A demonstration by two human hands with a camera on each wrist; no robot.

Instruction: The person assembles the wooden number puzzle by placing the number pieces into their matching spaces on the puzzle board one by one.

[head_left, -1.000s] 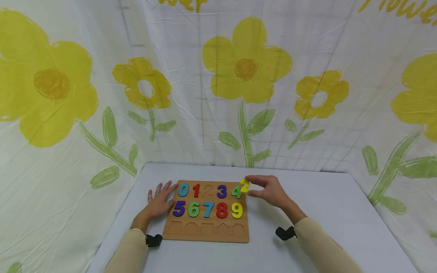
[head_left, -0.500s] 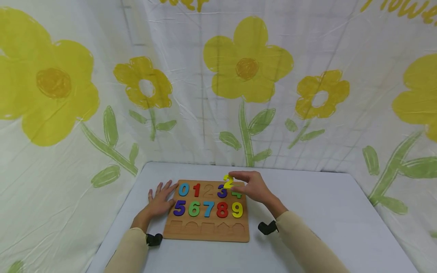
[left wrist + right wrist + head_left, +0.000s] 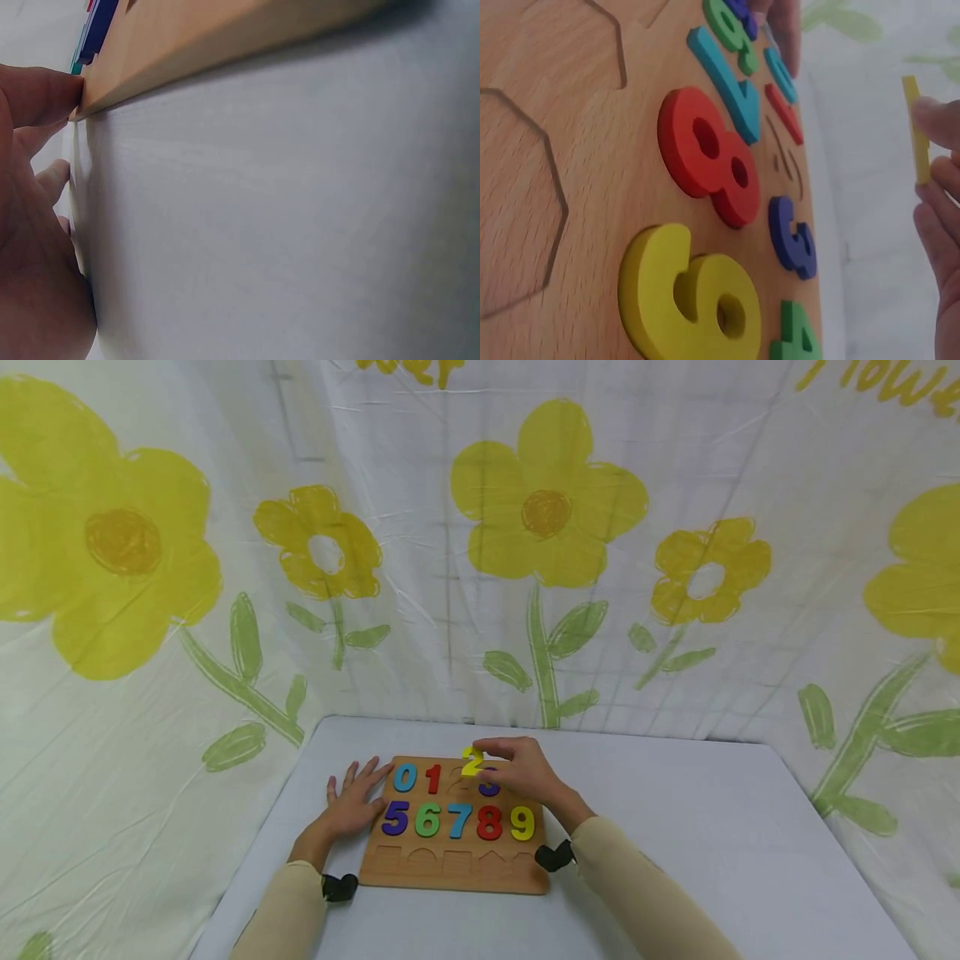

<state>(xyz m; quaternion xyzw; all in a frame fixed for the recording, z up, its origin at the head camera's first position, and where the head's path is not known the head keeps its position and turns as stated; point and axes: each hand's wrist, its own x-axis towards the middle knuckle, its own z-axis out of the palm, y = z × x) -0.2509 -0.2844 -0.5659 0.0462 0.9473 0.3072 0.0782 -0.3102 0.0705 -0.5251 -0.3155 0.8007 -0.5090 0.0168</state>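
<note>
My right hand (image 3: 525, 770) pinches a yellow number 2 piece (image 3: 472, 762) between thumb and fingers, above the top edge of a wooden number puzzle board (image 3: 450, 878). In the right wrist view the yellow 2 (image 3: 916, 131) is seen edge-on, held apart from the board. The outlined slot for 2 (image 3: 784, 157) lies between the red 1 (image 3: 784, 114) and the purple 3 (image 3: 793, 238). My left hand (image 3: 348, 810) rests spread at the board's left edge; in the left wrist view its thumb (image 3: 45, 96) touches the board's side. The hand hides most of the green 4 in the head view.
Other number pieces sit in the board, among them a purple 5 (image 3: 395, 818), a red 8 (image 3: 489, 822) and a yellow 9 (image 3: 522, 823). Shaped recesses run along its lower part. Under it is a white table (image 3: 675, 827), with a flower-print curtain (image 3: 420, 652) behind.
My right hand has carried the yellow 2 leftward, from beside the green 4, past the 3, to the slot for 2. The left hand has stayed in place.
</note>
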